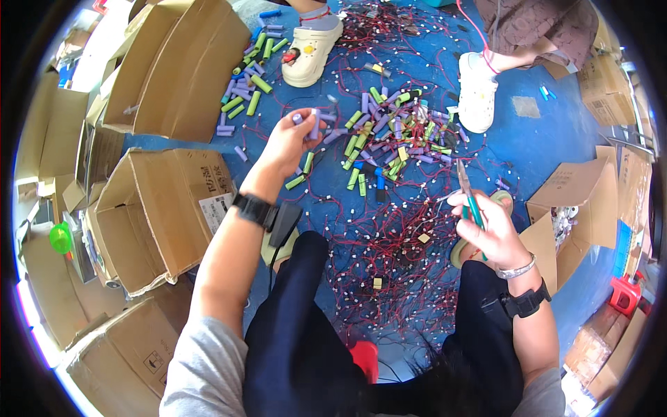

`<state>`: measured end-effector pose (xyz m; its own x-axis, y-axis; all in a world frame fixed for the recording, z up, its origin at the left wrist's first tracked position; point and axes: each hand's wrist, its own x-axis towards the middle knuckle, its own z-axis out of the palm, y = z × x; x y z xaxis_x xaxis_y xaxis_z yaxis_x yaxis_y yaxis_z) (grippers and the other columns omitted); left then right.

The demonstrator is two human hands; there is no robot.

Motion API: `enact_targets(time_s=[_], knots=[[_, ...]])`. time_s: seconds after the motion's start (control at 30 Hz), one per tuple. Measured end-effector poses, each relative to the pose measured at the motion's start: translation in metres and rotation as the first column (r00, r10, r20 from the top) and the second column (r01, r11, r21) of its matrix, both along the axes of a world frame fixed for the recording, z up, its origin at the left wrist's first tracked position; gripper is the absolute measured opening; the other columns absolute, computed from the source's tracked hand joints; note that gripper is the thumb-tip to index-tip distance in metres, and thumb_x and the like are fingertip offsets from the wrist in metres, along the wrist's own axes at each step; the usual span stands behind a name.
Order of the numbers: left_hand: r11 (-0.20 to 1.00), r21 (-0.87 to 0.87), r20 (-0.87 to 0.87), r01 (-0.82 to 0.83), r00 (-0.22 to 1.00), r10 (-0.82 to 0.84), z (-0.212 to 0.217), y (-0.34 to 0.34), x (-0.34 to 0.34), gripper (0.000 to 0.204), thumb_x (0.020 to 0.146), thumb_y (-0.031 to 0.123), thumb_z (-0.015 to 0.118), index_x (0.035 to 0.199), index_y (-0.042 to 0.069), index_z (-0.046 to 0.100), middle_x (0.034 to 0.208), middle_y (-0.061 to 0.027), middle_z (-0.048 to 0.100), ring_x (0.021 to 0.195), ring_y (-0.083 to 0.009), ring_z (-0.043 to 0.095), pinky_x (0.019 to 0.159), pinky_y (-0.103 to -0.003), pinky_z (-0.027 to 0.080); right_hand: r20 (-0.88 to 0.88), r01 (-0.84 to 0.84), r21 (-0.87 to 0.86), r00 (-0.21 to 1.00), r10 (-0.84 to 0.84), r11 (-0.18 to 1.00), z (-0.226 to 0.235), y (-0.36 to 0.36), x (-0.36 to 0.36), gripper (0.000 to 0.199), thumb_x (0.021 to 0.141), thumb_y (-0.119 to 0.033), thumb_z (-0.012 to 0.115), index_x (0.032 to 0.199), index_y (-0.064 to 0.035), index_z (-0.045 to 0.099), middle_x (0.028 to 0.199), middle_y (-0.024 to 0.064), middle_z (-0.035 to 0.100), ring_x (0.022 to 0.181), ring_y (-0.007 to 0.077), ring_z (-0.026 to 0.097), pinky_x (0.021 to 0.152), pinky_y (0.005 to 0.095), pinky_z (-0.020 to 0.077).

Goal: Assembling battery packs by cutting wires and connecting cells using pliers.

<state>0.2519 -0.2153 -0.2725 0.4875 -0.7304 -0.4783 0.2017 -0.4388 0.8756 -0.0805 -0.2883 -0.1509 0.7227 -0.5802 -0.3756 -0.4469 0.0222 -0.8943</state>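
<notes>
My left hand (286, 144) is closed around a pair of purple cylindrical battery cells (315, 125), held up over the blue floor left of the main pile. In my right hand (499, 233) is a pair of pliers (474, 208) with green handles, its metal jaws pointing away from me. The jaws look slightly apart and I cannot tell whether a wire lies between them. Ahead, between my hands, lies a heap of green and purple battery cells (381, 125) mixed with red wires. Nearer to me spreads a tangle of red and black wires (389, 236) with small white connectors.
Another person's cream clogs (306, 59) stand beyond the pile, one on each side. More loose cells (253, 103) lie at the far left. Open cardboard boxes (156, 215) line the left; another open box (577, 201) stands at the right. A red stool (364, 358) shows beneath me.
</notes>
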Motion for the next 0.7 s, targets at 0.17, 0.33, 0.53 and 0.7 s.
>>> enact_targets(time_s=[0.17,0.33,0.53,0.7], knots=[[0.962,-0.254,-0.236,0.102,0.958,-0.164,0.061,0.018,-0.048,0.028,0.092,0.018,0.052,0.116,0.003,0.051,0.092,-0.0054,0.059,0.08,-0.0122,0.055,0.072,-0.027,0.045,0.061,-0.144,-0.145,0.986,0.154,0.979,0.007,0.007,0.013,0.025,0.082,-0.007,0.059,0.103,0.0006,0.047,0.095,0.0079,0.048,0.086,0.0165,0.049,0.078,0.0296,0.0408],[0.833,-0.316,0.288,0.453,0.883,-0.371,0.103,0.033,-0.079,0.028,0.091,0.014,0.053,0.115,0.0,0.052,0.097,-0.0055,0.059,0.086,-0.0098,0.052,0.078,-0.023,0.042,-0.005,-0.293,-0.303,0.952,0.306,0.907,0.039,0.018,0.037,0.027,0.082,-0.016,0.062,0.082,0.0,0.041,0.081,0.015,0.042,0.075,0.0322,0.046,0.068,0.038,0.0386],[0.757,-0.344,0.629,0.556,0.735,-0.253,0.118,0.033,-0.098,0.03,0.079,0.0,0.06,0.108,0.004,0.056,0.086,-0.0103,0.06,0.076,-0.0224,0.057,0.069,-0.031,0.046,0.014,-0.279,-0.434,0.949,0.316,0.857,0.034,0.017,0.029,0.028,0.082,-0.02,0.063,0.083,0.0012,0.045,0.089,0.0187,0.048,0.081,0.0368,0.049,0.072,0.0401,0.0418],[0.693,-0.318,0.766,0.647,0.606,-0.214,0.118,0.033,-0.098,0.034,0.074,-0.002,0.063,0.106,0.003,0.056,0.086,-0.0105,0.06,0.073,-0.0255,0.057,0.066,-0.033,0.046,-0.039,-0.313,-0.526,0.938,0.345,0.791,0.035,0.016,0.027,0.028,0.079,-0.021,0.065,0.086,0.0008,0.048,0.102,0.0215,0.051,0.089,0.0377,0.052,0.078,0.0402,0.0435]])
